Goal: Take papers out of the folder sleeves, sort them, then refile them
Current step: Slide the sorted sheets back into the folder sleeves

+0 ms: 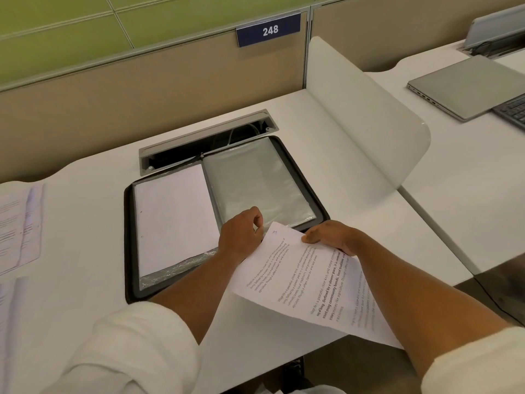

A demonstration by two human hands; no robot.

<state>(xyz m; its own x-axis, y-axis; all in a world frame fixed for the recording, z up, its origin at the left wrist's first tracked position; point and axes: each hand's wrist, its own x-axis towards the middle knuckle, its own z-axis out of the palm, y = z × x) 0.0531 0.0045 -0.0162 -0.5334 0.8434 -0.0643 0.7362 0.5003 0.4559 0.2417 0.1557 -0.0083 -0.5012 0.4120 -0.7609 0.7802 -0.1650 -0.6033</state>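
- Folder (pixel 298 166), black-edged, lies open on the white worktop (pixel 85 280), just in front of a cable slot (pixel 204 137)
- Left page holds a white sheet (pixel 173 217) inside its clear sleeve; the right-hand sleeves (pixel 252 180) look grey and glossy
- Left hand (pixel 241 234) pinches the near edge of the right-hand sleeves, fingers curled
- Right hand (pixel 332 237) grips a printed paper (pixel 306 282) marked "3", thumb on top, the sheet held above the worktop's near edge
- More papers (pixel 17 223) lie at far left; a closed laptop (pixel 468 86) rests on the neighbouring desk, beyond a white divider (pixel 355 109)
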